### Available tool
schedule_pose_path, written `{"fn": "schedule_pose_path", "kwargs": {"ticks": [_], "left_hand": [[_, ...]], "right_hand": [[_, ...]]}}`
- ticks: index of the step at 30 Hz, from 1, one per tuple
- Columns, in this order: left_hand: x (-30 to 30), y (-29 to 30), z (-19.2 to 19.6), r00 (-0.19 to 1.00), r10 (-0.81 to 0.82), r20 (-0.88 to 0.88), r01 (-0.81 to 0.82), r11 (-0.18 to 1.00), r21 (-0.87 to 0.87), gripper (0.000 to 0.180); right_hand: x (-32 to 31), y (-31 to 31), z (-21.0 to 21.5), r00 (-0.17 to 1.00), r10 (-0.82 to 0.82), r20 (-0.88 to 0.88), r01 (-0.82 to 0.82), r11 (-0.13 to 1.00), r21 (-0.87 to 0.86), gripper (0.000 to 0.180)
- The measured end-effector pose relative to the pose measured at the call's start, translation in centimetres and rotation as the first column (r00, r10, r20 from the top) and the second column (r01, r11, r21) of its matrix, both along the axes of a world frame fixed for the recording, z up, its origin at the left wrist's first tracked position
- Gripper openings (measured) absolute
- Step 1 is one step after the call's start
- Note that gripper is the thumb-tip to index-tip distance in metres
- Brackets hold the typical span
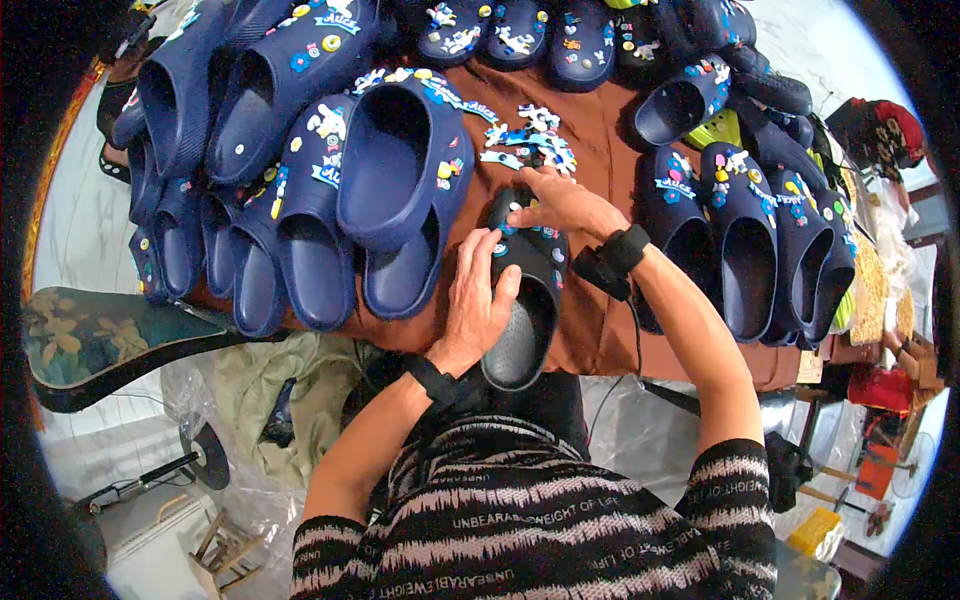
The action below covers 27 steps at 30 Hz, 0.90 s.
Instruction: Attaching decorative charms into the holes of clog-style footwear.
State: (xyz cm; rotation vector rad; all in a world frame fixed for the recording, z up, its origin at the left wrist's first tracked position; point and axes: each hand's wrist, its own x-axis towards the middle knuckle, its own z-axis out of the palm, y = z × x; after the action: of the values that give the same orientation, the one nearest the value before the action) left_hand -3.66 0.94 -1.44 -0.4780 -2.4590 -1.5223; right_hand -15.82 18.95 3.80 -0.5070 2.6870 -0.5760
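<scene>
A black clog (522, 340) lies in front of me at the table's near edge, its heel toward me and colourful charms on its upper. My left hand (472, 312) is closed on the clog's left side, thumb along the edge of the opening. Across the toe reaches my right hand (570, 208), its thumb pressed on the upper beside a charm and its fingers bent over the toe end. Whether a charm is under those fingers is hidden. Just beyond the toe, a loose pile of charms (535, 140) in blue, white and yellow lies on the brown cloth (598, 130).
Stacked navy clogs (385, 165) with charms crowd the left side, and more dark clogs (748, 260) stand at the right. Further clogs (582, 45) line the far side. A patterned dark stool seat (100, 335) juts out at the left. A thin cable (638, 345) hangs from my right wristband.
</scene>
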Motion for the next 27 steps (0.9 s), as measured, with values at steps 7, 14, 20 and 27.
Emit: {"fn": "schedule_pose_path", "kwargs": {"ticks": [7,14,20,27], "left_hand": [[-0.3,0.0,0.2,1.0,-0.008,-0.02,0.008,1.0,0.0,0.051],[-1.9,-0.9,2.3,0.998,-0.029,0.061,0.028,1.0,0.003,0.038],[-4.7,-1.6,3.6,0.992,-0.108,0.064,0.12,0.965,-0.234,0.032],[-6.2,-1.2,5.3,0.987,-0.138,0.087,0.16,0.922,-0.351,0.032]], "right_hand": [[-0.2,1.4,-1.6,0.997,0.055,-0.06,-0.071,0.941,-0.33,0.052],[5.0,3.0,0.8,0.971,-0.184,-0.15,0.095,0.881,-0.464,0.036],[14.2,1.3,1.5,0.958,-0.233,-0.165,0.187,0.949,-0.254,0.095],[16.6,-1.1,-2.0,0.876,-0.426,-0.227,0.376,0.897,-0.232,0.089]]}}
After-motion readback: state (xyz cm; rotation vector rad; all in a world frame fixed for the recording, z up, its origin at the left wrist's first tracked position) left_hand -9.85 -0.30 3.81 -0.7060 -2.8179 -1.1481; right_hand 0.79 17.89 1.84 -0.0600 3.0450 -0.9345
